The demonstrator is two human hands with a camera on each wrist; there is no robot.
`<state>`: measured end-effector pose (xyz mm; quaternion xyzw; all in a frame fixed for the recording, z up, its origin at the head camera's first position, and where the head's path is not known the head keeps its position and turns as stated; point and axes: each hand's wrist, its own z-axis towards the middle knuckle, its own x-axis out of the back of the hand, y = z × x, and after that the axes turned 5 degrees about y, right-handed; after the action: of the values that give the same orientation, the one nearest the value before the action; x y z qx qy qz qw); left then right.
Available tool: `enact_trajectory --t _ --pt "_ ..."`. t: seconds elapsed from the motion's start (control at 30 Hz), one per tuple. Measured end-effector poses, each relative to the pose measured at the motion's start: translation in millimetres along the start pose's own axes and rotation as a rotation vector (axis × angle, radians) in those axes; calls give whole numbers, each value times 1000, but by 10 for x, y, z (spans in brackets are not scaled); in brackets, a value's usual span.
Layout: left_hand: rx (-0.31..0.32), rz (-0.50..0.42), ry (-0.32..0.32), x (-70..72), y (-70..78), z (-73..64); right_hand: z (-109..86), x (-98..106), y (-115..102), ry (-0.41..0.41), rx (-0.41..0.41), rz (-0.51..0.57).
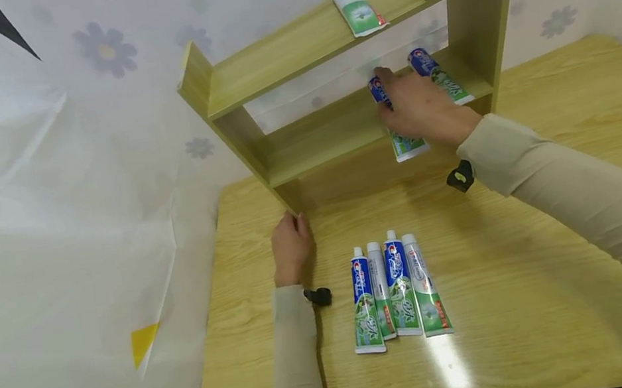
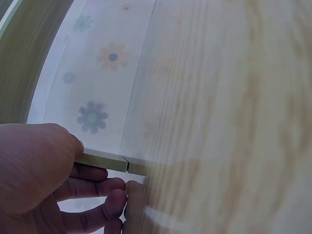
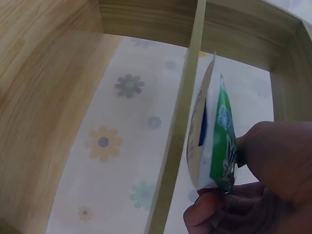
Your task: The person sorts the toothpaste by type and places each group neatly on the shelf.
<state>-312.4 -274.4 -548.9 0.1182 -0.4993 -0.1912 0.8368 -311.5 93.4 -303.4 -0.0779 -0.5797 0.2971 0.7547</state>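
My right hand (image 1: 424, 103) grips a blue-and-green toothpaste tube (image 1: 409, 146) at the front of the shelf's middle board. In the right wrist view, the tube (image 3: 219, 131) is seen end-on beside the board's edge, with thumb and fingers on either side of it. Another blue-and-green tube (image 1: 452, 87) lies on that board, just right of the hand. Low at the rack's left side, my left hand (image 1: 291, 247) holds the bottom edge of the wooden shelf (image 1: 245, 157). The left wrist view shows the left hand (image 2: 44, 175) pinching this edge between thumb and fingers.
On the top board lie two white-and-green tubes (image 1: 358, 9). Several tubes, blue-and-green (image 1: 365, 303) and white-and-green (image 1: 429, 290), lie side by side on the wooden table (image 1: 513, 298). Flower-patterned covering (image 1: 105, 50) hangs behind the shelf.
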Motion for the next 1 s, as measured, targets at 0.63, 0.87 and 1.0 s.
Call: enact_trajectory --t 0.63,0.87,1.0 --pt "17 23 -39 13 24 16 317 -168 68 -6 -116 -17" --pt "-9 21 -19 -31 23 19 318 -154 111 26 -155 22" --pt "-28 16 7 -22 28 40 339 -134 100 15 -166 43"
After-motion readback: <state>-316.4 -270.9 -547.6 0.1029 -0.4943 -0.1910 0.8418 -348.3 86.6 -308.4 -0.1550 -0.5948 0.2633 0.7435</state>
